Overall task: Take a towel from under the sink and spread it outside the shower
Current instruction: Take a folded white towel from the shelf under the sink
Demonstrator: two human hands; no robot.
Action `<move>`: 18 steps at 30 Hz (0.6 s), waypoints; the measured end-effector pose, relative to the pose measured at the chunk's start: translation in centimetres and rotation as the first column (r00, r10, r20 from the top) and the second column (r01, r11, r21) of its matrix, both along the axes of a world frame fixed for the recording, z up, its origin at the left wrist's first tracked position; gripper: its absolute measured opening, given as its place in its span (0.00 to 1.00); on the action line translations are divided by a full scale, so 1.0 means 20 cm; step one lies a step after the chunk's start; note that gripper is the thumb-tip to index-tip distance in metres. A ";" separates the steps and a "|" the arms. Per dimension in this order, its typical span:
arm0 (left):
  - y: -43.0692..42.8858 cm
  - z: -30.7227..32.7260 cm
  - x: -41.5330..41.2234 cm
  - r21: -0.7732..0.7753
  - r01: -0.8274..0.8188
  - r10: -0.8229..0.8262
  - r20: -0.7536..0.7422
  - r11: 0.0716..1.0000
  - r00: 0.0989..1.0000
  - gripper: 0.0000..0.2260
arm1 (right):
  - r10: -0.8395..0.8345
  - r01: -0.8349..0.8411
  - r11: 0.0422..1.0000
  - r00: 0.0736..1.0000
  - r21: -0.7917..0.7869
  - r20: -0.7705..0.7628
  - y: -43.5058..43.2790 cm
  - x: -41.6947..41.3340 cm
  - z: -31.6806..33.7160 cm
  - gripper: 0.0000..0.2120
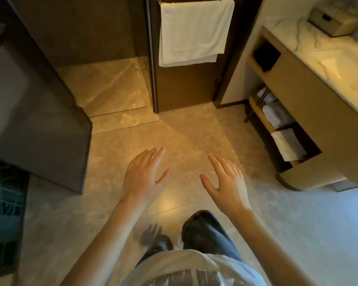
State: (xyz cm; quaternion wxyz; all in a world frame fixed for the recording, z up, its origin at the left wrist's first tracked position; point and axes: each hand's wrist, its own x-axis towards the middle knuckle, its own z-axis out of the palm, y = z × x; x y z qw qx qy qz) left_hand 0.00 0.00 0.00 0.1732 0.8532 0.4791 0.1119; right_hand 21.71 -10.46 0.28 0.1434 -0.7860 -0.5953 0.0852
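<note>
Marble floor (194, 129) under left hand (142, 178) and right hand (227, 183), both spread, empty; folded towels (285, 145) shelved under vanity (310, 96), right.

Grey tissue box (335, 20), dark patterned floor mat (4, 213)

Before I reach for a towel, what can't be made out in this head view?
All head view:
- Folded towels in the vanity: its front panel and shadow hide how many there are.
- Upper cubby: too dark to tell what is inside.
- Countertop: cut off by the right edge; no basin shows.
- Hanging towel: its top is cut off by the top edge.
</note>
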 end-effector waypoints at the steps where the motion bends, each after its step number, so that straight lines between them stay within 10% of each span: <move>1: 0.06 -0.02 0.02 -0.026 0.007 -0.007 0.003 1.000 1.000 0.29 | -0.005 0.005 1.000 1.000 0.003 -0.007 0.05 0.02 -0.01 0.30; 18: 1.46 0.12 0.78 0.057 0.142 -0.135 -0.119 0.988 0.984 0.27 | -0.008 0.009 0.996 1.000 0.085 -0.017 1.52 0.73 -0.03 0.29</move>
